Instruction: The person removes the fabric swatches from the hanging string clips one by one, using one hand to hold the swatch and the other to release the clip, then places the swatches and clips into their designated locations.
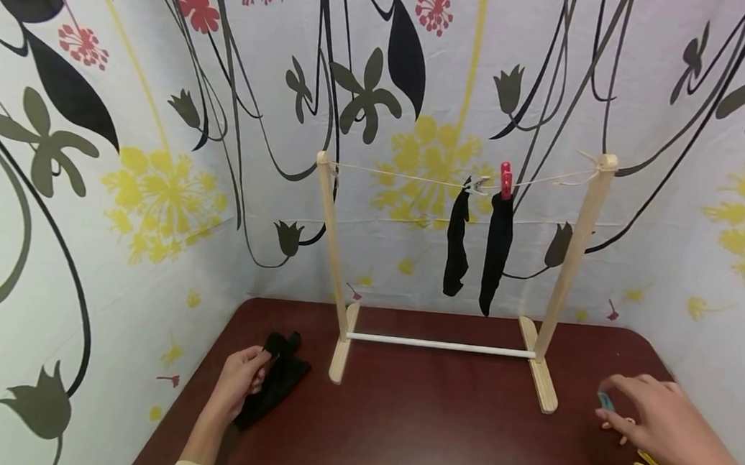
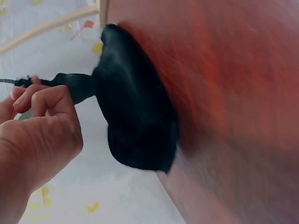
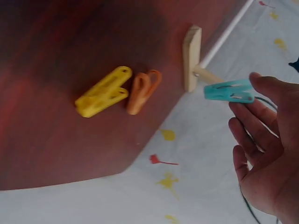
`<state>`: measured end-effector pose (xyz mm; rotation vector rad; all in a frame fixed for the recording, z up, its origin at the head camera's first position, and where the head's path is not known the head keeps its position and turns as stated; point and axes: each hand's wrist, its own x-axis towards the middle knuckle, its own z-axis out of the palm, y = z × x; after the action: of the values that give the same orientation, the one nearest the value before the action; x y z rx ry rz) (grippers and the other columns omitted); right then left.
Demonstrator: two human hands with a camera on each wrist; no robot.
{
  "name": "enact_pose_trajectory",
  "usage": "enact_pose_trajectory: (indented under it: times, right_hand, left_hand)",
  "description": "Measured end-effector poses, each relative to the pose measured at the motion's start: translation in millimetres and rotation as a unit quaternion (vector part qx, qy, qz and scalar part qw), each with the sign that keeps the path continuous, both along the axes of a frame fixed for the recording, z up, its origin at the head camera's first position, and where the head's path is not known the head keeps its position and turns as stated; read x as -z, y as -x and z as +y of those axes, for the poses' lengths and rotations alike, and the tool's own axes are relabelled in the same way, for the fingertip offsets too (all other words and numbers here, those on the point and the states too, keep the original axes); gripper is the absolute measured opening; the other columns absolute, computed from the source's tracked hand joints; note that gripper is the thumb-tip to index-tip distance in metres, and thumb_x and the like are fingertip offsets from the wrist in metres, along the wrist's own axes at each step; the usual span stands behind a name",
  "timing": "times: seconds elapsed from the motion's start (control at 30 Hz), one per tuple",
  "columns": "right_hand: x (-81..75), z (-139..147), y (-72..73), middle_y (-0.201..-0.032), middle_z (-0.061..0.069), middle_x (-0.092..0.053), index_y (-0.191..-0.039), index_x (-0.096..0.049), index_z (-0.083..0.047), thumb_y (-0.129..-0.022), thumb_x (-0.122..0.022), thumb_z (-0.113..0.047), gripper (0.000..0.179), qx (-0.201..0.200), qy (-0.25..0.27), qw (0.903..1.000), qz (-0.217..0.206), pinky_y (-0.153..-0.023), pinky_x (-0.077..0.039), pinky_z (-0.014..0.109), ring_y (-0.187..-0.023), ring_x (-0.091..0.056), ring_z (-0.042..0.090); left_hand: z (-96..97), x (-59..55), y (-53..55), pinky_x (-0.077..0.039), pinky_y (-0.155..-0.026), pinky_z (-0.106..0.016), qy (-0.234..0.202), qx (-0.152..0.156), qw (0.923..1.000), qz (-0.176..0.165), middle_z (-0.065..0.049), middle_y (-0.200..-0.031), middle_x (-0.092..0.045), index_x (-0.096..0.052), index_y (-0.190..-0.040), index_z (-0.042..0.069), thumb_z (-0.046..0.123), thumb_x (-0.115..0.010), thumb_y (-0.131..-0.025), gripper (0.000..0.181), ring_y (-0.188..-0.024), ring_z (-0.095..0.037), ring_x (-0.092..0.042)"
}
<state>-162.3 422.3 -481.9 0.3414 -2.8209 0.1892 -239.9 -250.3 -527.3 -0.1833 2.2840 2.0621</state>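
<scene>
My left hand [image 1: 237,383] pinches one end of a black sock [image 2: 135,100] at the table's left side, and the rest droops below the fingers. On the right, my right hand [image 1: 664,418] holds a teal clothespin [image 3: 228,91] between thumb and fingertips, above the table. Below that hand lie an orange clothespin [image 3: 140,95] and a yellow clothespin [image 3: 102,93]. Two black socks, a shorter sock [image 1: 456,245] and a longer sock [image 1: 497,255], hang from a string [image 1: 396,175]. A red clothespin [image 1: 506,178] grips the longer one; a pale clip [image 1: 477,185] grips the other.
The string spans two wooden posts, a left post [image 1: 333,244] and a right post [image 1: 577,254], each on a flat wooden foot. A white rod [image 1: 440,345] joins them low down. Behind the dark red table [image 1: 424,423] hangs a flower-patterned cloth [image 1: 258,109].
</scene>
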Motion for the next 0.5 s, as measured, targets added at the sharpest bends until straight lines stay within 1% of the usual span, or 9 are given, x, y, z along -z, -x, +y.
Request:
enact_pose_trajectory:
  times: [0.03,0.1,0.13,0.17,0.23,0.3,0.37,0.47,0.5]
  right_hand:
    - [2.1,3,-1.0,-0.081,-0.022,-0.065,-0.094,-0.071,-0.031,-0.078,-0.093,-0.034,0.028,0.005,-0.006,0.9998,-0.018,-0.074,-0.044,0.046,-0.082,-0.061,0.015]
    - [7.0,8,-3.0,-0.080,-0.022,-0.064,-0.093,-0.072,-0.031,-0.079,-0.093,-0.034,0.026,0.008,-0.013,0.9992,-0.036,-0.070,-0.045,0.041,-0.079,-0.058,0.011]
    - [10.0,10,-4.1,-0.079,-0.023,-0.063,-0.093,-0.072,-0.032,-0.079,-0.093,-0.034,0.026,0.007,-0.012,0.9991,-0.039,-0.068,-0.045,0.037,-0.078,-0.057,0.009]
    - [13.1,12,-5.1,-0.079,-0.023,-0.063,-0.092,-0.072,-0.032,-0.079,-0.093,-0.035,0.025,0.008,-0.012,0.9988,-0.046,-0.066,-0.044,0.034,-0.076,-0.056,0.007]
    - [19.2,15,-6.7,-0.080,-0.023,-0.063,-0.093,-0.071,-0.032,-0.080,-0.092,-0.036,0.024,0.009,-0.011,0.9974,-0.070,-0.061,-0.043,0.029,-0.073,-0.054,0.003]
    - [24.5,17,-7.6,-0.082,-0.021,-0.063,-0.093,-0.071,-0.033,-0.080,-0.091,-0.036,0.024,0.013,-0.005,0.9942,-0.107,-0.059,-0.042,0.026,-0.072,-0.054,0.002]
    - [29.2,18,-7.0,-0.083,-0.019,-0.063,-0.094,-0.070,-0.033,-0.082,-0.089,-0.037,0.023,0.013,-0.008,0.9896,-0.143,-0.058,-0.043,0.025,-0.071,-0.054,0.001]
    - [34.3,17,-4.4,-0.082,-0.016,-0.061,-0.093,-0.069,-0.032,-0.082,-0.089,-0.039,0.024,0.008,-0.015,0.9857,-0.168,-0.058,-0.045,0.024,-0.071,-0.055,0.000]
    - [35.7,17,-3.6,-0.081,-0.016,-0.060,-0.092,-0.069,-0.032,-0.081,-0.090,-0.039,0.024,0.007,-0.018,0.9852,-0.170,-0.058,-0.045,0.024,-0.070,-0.054,-0.001]
  left_hand:
    - [-2.8,1.4,-1.8,-0.030,-0.050,-0.023,0.020,0.005,0.9998,-0.008,0.003,-0.064,-0.050,-0.060,-0.102,-0.006,0.024,-0.060,-0.109,0.031,-0.048,-0.007,-0.030]
    - [-7.8,3.7,-4.9,-0.029,-0.049,-0.024,0.066,0.013,0.9974,-0.024,0.002,-0.062,-0.050,-0.060,-0.099,-0.005,0.027,-0.061,-0.109,0.034,-0.048,-0.008,-0.028]
    - [-10.0,4.6,-6.1,-0.030,-0.049,-0.024,0.099,0.015,0.9945,-0.030,0.001,-0.062,-0.051,-0.061,-0.098,-0.004,0.029,-0.063,-0.108,0.035,-0.048,-0.009,-0.029]
    - [-11.8,5.4,-7.2,-0.031,-0.049,-0.025,0.140,0.017,0.9895,-0.032,0.001,-0.063,-0.053,-0.062,-0.096,-0.002,0.031,-0.064,-0.107,0.034,-0.049,-0.010,-0.031]
    - [-14.7,7.3,-8.8,-0.034,-0.051,-0.026,0.225,0.019,0.9739,-0.027,0.000,-0.064,-0.058,-0.062,-0.092,0.002,0.032,-0.066,-0.106,0.033,-0.051,-0.012,-0.038]
    - [-16.0,9.3,-10.0,-0.036,-0.052,-0.028,0.301,0.019,0.9534,-0.017,0.000,-0.066,-0.062,-0.063,-0.088,0.008,0.030,-0.069,-0.104,0.028,-0.053,-0.014,-0.044]
    - [-16.4,11.4,-11.3,-0.035,-0.053,-0.027,0.366,0.023,0.9304,-0.002,0.001,-0.065,-0.060,-0.059,-0.083,0.012,0.027,-0.070,-0.103,0.027,-0.054,-0.015,-0.046]
    - [-15.3,13.3,-13.3,-0.031,-0.052,-0.028,0.415,0.028,0.9093,0.014,0.002,-0.062,-0.050,-0.054,-0.080,0.013,0.025,-0.072,-0.101,0.030,-0.053,-0.015,-0.041]
    - [-14.6,13.0,-14.3,-0.030,-0.052,-0.028,0.426,0.027,0.9041,0.016,0.002,-0.062,-0.048,-0.052,-0.080,0.013,0.025,-0.072,-0.101,0.031,-0.054,-0.015,-0.040]
